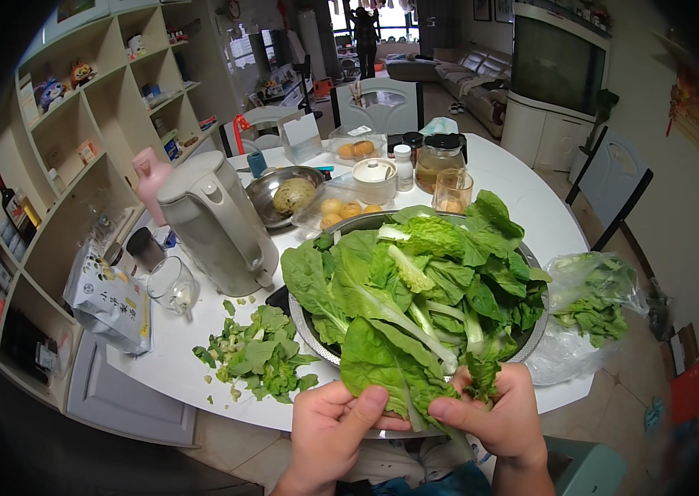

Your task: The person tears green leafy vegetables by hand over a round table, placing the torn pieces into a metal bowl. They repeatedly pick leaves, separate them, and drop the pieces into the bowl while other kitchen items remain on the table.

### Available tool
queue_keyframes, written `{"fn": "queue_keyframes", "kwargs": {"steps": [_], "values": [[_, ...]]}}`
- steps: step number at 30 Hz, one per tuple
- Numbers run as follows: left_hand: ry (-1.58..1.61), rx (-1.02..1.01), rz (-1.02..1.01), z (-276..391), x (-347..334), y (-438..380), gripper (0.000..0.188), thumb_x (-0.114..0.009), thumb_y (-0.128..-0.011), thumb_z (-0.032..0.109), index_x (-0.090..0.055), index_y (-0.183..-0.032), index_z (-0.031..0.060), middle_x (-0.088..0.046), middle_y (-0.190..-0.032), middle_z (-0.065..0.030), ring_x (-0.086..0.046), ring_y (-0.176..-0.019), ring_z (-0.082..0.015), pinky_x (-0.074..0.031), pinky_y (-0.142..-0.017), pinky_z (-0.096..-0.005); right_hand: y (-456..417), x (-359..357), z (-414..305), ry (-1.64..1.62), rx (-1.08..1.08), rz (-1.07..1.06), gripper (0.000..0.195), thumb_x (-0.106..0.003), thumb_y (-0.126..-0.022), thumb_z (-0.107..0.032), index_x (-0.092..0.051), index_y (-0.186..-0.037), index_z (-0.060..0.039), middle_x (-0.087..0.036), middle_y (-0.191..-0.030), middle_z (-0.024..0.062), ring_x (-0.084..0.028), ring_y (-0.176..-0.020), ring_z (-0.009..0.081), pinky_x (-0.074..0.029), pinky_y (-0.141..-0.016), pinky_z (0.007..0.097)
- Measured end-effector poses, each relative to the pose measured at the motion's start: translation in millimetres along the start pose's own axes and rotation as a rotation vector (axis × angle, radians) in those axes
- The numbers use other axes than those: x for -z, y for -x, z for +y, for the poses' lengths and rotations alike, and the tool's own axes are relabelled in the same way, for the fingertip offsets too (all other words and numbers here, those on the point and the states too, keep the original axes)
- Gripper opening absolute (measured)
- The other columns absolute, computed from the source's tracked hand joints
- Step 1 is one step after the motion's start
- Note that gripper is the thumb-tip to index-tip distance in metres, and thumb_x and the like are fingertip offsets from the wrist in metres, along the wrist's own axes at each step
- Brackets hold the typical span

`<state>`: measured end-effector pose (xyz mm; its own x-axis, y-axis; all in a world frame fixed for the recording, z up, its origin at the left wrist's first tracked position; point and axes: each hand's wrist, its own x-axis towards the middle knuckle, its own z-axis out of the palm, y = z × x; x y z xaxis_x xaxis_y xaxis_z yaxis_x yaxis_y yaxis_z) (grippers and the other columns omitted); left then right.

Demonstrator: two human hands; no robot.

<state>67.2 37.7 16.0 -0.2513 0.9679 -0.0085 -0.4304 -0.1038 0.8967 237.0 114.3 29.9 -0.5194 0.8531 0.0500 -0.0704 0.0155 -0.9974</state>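
Both hands are in front of a large round metal basin [526, 350] heaped with leafy greens [442, 266]. My left hand [337, 428] grips a broad green leaf [380, 366] between thumb and fingers. Pinched in my right hand [498, 415] are the stem side of the same greens and a smaller curled leaf [484, 372]. The held leaves overlap the basin's near rim. A loose pile of torn leaves and cut bits [263, 359] lies on the white table [170, 366], left of the basin. At the right, more greens [591, 316] sit partly in a clear plastic bag [610, 273].
An electric kettle [219, 229], a glass cup [171, 285] and a printed pouch [108, 297] stand left. Behind the basin are a metal bowl [256, 198], round fruits or pastries [349, 209], a lidded white pot [374, 183] and a glass teapot [441, 164]. A person [365, 37] stands far back.
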Motion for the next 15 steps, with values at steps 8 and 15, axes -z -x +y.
{"fn": "queue_keyframes", "kwargs": {"steps": [8, 15], "values": [[0.027, -0.015, 0.02, 8, 2, -1, 0.028, -0.055, -0.094, 0.013, -0.06, -0.107, -0.0123, -0.066, -0.1, -0.0188, -0.067, -0.084, -0.0222, -0.059, -0.073, -0.0332, 0, 1, 4, -0.233, -0.085, 0.061, 0.012, -0.073, -0.079, -0.007, -0.063, -0.079, -0.0008, -0.057, -0.069, -0.0039, -0.046, -0.059, 0.0013, -0.034, -0.054, 0.0178], [-0.07, -0.036, 0.078, 13, 8, -3, 0.026, -0.056, -0.094, 0.011, -0.061, -0.105, -0.0122, -0.067, -0.095, -0.0172, -0.067, -0.08, -0.0193, -0.059, -0.071, -0.0302, 6, 4, -7, -0.304, -0.08, 0.131, 0.01, -0.072, -0.078, -0.004, -0.064, -0.077, 0.0012, -0.061, -0.068, 0.0011, -0.053, -0.06, 0.0062, -0.039, -0.055, 0.0207]]}}
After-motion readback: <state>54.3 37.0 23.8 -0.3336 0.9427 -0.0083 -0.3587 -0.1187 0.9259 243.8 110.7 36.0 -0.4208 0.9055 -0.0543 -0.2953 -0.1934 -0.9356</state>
